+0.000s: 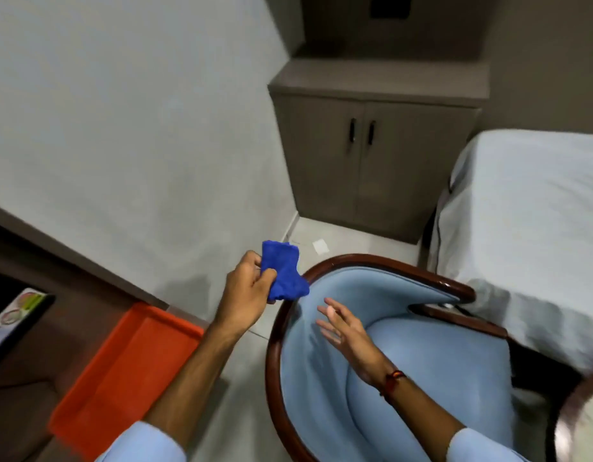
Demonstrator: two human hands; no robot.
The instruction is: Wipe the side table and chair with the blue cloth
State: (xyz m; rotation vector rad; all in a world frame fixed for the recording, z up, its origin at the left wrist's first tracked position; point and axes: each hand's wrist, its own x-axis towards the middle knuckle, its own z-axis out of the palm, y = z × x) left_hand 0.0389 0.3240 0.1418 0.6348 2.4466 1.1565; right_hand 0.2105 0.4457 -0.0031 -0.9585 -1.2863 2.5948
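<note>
My left hand (246, 291) grips a bunched blue cloth (283, 273), held in the air just left of the chair's curved back rim. The chair (431, 355) has light blue padding and a dark glossy wooden frame; it fills the lower middle and right of the view. My right hand (346, 331) hovers open over the inside of the chair's backrest, fingers spread, holding nothing. A round pale surface with a dark wooden rim (585, 425), possibly the side table, shows at the bottom right corner, mostly cut off.
An orange tray (128, 368) lies at lower left beside a dark wooden desk (28, 361). A grey two-door cabinet (371, 155) stands against the far wall. A bed with a white sheet (535, 228) is at the right. A small paper scrap (320, 246) lies on the tiled floor.
</note>
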